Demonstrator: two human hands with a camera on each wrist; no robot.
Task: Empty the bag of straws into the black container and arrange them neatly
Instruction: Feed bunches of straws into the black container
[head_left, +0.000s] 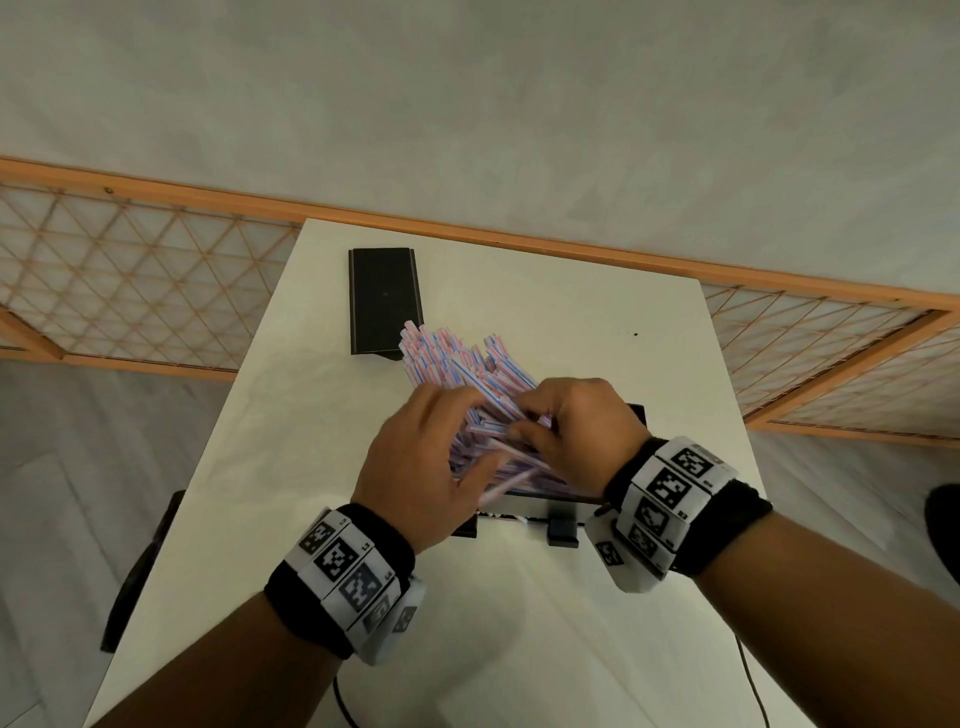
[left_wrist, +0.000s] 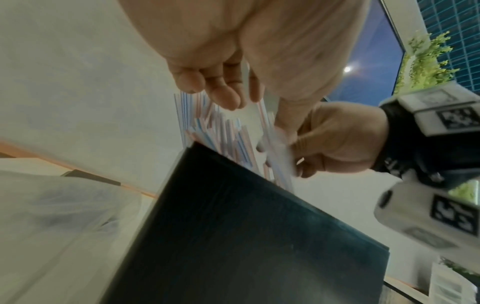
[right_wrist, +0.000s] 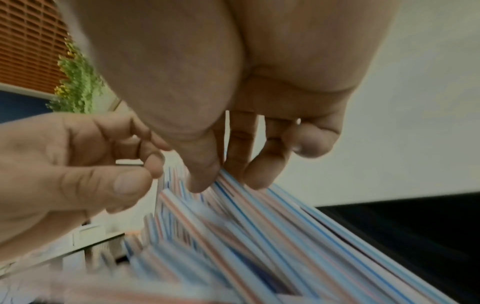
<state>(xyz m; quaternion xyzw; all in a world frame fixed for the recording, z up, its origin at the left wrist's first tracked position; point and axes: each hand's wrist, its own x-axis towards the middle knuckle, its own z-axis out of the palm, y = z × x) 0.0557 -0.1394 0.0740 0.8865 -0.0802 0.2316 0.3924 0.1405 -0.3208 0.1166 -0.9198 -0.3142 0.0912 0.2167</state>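
Both hands work in the pile of thin plastic straws with red and blue stripes (head_left: 457, 364), which stands heaped in the black rectangular container (left_wrist: 233, 236) near the front of the white table (head_left: 519, 623). Curled over the near ends, the left hand (head_left: 421, 467) has its fingers bent and its thumb lying against a few loose straws that stick out toward the person; whether it truly pinches them, I cannot tell. From the other side the right hand (head_left: 576, 431) reaches in, with its fingertips (right_wrist: 202, 181) resting on the top layer and its fingers only lightly bent, pressing rather than grasping. The straws fan outward and away at a slant, their far ends splayed past the container's rim toward a flat black lid-like panel (head_left: 383, 301) lying farther back on the table.

Emptying looks done; a crumpled clear plastic bag (left_wrist: 52, 216) lies beside the container in the left wrist view. Arranging is the step in hand. To do it well, the hands should probably cup the bundle from both sides and squeeze it parallel, then tap the near ends flush. Straws this light likely roll and spring apart, so gentle, even pressure matters, and the strays at the front edge should be tucked in first.
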